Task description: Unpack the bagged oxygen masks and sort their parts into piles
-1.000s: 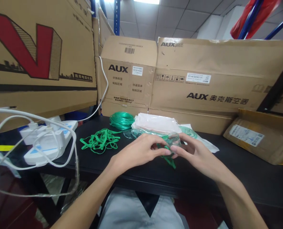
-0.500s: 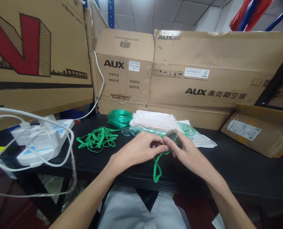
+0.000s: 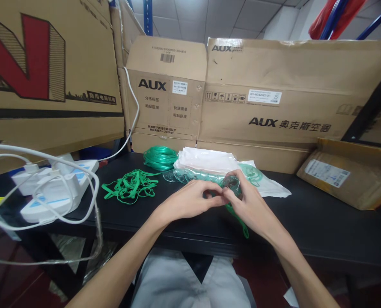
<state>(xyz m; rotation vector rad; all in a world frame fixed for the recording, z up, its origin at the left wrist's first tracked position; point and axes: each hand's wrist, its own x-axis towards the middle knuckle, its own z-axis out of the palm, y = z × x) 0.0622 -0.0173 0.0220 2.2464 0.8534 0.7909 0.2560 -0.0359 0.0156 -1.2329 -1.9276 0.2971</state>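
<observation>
Your green fabric strap (image 3: 242,224) has swung: it hung below your left fingertips half a second ago, and now it trails down beneath your right hand (image 3: 248,205). That right hand is closed around a small, clear, round plastic piece (image 3: 231,183), its thumb on the near side and its fingers curled over the far side. Your left hand (image 3: 190,199) has its thumb and fingertips pinched together, meeting your right thumb; you can't tell from here what is caught between them.

Both hands work above the front part of the black tabletop (image 3: 274,222), with the strap's loose end hanging close to the front edge. Just beyond your fingers lie the stacked white packets (image 3: 206,160) and a row of clear plastic pieces (image 3: 193,176), so room is tight that way. To the left of the stack sits the coil of shiny green tubing (image 3: 160,158), with the tangled green bands (image 3: 132,186) nearer you. Farther left, the white power strip (image 3: 58,199) and its looping cables crowd the surface. You have bare tabletop to the right of your hands, as far as the brown taped parcel (image 3: 347,171).
</observation>
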